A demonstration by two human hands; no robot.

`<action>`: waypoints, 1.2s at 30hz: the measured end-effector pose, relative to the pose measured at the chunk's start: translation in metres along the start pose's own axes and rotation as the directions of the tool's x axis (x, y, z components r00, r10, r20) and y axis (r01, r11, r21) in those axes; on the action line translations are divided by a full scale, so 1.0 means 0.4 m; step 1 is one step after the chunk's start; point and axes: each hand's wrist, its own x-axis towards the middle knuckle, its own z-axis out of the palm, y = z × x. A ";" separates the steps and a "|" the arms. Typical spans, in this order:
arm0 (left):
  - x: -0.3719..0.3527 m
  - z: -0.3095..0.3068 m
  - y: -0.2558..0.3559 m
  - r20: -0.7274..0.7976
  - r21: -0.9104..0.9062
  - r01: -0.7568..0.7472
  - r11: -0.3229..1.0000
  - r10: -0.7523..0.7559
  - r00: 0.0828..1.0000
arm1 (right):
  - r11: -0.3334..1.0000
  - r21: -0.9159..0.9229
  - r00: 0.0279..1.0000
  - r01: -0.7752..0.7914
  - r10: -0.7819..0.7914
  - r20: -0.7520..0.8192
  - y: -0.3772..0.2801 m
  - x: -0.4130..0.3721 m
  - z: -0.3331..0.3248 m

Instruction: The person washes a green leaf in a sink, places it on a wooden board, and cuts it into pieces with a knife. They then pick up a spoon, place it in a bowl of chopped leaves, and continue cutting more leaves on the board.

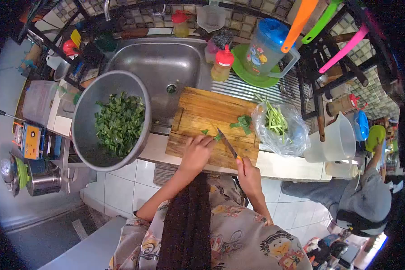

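Observation:
My right hand (249, 176) is closed round the handle of a small kitchen knife (228, 145), its blade slanting across the wooden cutting board (207, 110). Close to the blade, my left hand (197, 154) has its fingers curled down on the board over leafy greens (217, 137), mostly covered by the fingers. A few cut leaves (243, 124) lie towards the board's right side. Beside them, a clear plastic bag (297, 135) holds green stems (276, 119). To the left, chopped leaves (120, 123) fill the lower part of a big grey basin (79, 123).
Behind the board is a steel sink (153, 60). A red-capped bottle (222, 65) and a lidded pitcher (267, 49) on a green plate (252, 79) stand at the back. Orange, green and pink handles hang at upper right. Another person (362, 198) is at the far right.

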 end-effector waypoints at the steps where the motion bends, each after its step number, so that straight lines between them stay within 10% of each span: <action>1: -0.006 -0.011 0.005 -0.001 0.033 -0.020 0.999 0.020 1.000 | 0.999 -0.037 0.999 0.028 -0.027 0.022 -0.006 0.004 0.000; 11: -0.029 -0.005 0.030 -0.080 0.046 -0.018 0.999 0.022 0.997 | 0.927 -0.357 0.993 0.117 -0.119 0.019 0.002 0.018 0.069; 36: -0.020 0.015 0.027 -0.083 0.017 0.038 0.999 -0.037 0.996 | 0.910 -0.405 0.996 0.088 -0.092 0.009 -0.010 0.020 0.089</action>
